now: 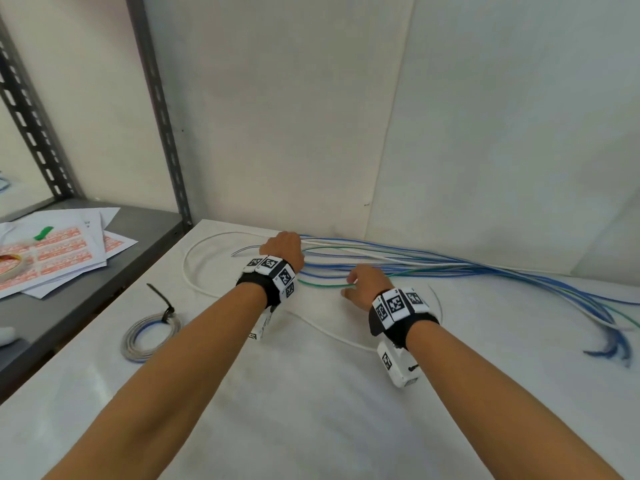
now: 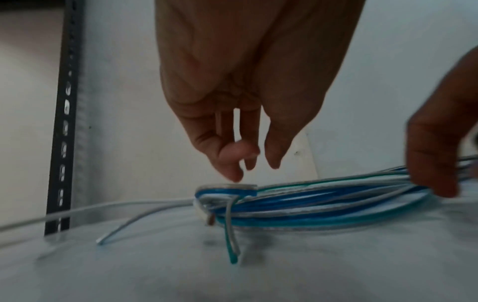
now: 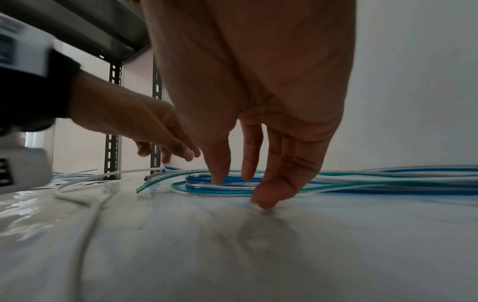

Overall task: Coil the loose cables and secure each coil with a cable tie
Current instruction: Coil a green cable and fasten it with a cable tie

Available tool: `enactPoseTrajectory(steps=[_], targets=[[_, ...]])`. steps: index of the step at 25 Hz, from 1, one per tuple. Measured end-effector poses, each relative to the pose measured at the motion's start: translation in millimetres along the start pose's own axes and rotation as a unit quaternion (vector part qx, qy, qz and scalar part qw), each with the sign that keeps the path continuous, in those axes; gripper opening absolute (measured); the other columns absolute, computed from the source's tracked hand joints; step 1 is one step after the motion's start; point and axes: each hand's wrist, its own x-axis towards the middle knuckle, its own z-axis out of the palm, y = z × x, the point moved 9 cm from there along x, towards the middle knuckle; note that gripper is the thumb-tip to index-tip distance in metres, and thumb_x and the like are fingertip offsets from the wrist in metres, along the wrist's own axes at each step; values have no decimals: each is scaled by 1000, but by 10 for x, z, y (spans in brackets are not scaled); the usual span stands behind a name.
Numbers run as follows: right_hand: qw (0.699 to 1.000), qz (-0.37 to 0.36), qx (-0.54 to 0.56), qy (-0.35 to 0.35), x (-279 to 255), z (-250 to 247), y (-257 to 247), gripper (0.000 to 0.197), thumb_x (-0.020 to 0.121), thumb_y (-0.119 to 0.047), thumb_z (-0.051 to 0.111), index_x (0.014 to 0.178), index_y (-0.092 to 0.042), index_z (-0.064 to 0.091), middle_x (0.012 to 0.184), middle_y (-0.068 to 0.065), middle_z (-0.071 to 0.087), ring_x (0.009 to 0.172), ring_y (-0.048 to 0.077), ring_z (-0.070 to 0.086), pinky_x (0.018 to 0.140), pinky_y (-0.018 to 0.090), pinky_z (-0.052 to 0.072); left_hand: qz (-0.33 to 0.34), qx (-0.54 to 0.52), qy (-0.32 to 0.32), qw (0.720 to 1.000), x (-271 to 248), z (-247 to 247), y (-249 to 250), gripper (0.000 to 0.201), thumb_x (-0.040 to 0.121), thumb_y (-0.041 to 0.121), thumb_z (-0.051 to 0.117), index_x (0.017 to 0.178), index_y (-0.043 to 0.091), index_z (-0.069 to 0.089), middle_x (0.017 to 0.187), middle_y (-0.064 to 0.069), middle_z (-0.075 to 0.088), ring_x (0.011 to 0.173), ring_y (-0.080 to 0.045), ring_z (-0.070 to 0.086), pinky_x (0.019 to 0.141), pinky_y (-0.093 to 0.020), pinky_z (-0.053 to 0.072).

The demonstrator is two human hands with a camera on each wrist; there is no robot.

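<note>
Fingers (image 3: 269, 196) of both hands hang loose, gripping nothing, over the cable bundle (image 1: 433, 268) on the white table (image 1: 311, 410).

Grabbing several springy strands together could tangle them; one finished coil (image 1: 149, 337) lies well apart.

The loose cables (image 1: 485, 268) run off the head view's right edge (motion-blurred in both wrist views).

Glossy plastic-sheathed cables (image 1: 433, 268); smooth glossy table (image 1: 311, 410); matt metal shelf (image 1: 145, 230).
</note>
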Motion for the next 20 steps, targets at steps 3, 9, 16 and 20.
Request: enactPoseTrajectory(steps=[3,9,16,20], targets=[[1000,-13,20,-3,23,74,111,39,94,-36,67,124,-12,60,128,9,60,120,27,55,94,30,42,-19,45,-34,998,178,201,31,37,96,18,59,131,7,53,135,-17,54,123,-37,54,97,-44,46],[989,27,141,40,33,-48,338,43,92,-32,70,127,-10,57,122,12,65,114,30,60,90,31,45,-16,-98,69,993,200,-103,73,21,91,19,67,112,16,70,119,-12,67,109,-37,63,90,-42,51],[896,60,275,344,-458,-968,670,105,91,-22,72,159,-28,-8,134,14,57,112,29,63,87,41,52,206,-358,103,905,-346,-734,720,8,89,4,73,94,9,68,93,-6,66,71,-22,69,66,-36,61],[935,85,212,270,-530,-1128,1009,72,93,-25,68,155,-28,30,126,18,62,118,36,59,94,39,46,232,-545,98,800,-712,-1094,889,6,91,0,70,91,6,68,91,-12,67,70,-17,68,73,-30,61]])
